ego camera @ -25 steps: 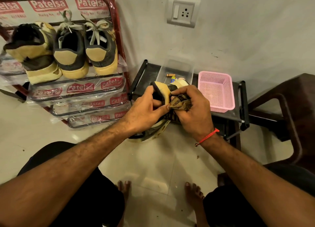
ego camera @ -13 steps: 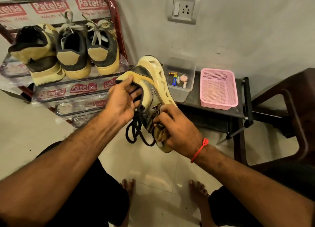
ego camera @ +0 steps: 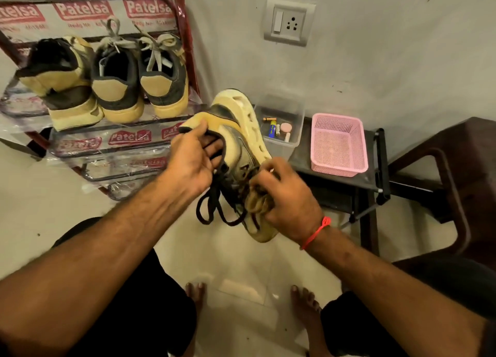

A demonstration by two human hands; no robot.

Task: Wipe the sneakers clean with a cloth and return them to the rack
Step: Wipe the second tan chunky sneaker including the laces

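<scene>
A tan and dark sneaker (ego camera: 243,142) with black laces hangs in the air, heel up and sole turned right. My left hand (ego camera: 193,163) grips its heel collar, fingers inside the opening. My right hand (ego camera: 287,201) holds a crumpled brown cloth (ego camera: 256,203) pressed against the sneaker's side near the toe. Three more sneakers (ego camera: 115,80) stand heel-out on the top shelf of the red shoe rack (ego camera: 185,34) at the left.
A low black stand (ego camera: 375,152) on the right carries a clear box (ego camera: 281,125) of small items and a pink basket (ego camera: 338,144). A dark brown chair (ego camera: 456,174) is at far right. A wall socket (ego camera: 288,21) is above. My bare feet are on the tiled floor.
The sneaker was turned from close between both hands to heel-up with its sole showing, and lifted left toward the rack. My right hand with the cloth shifted down toward the toe side.
</scene>
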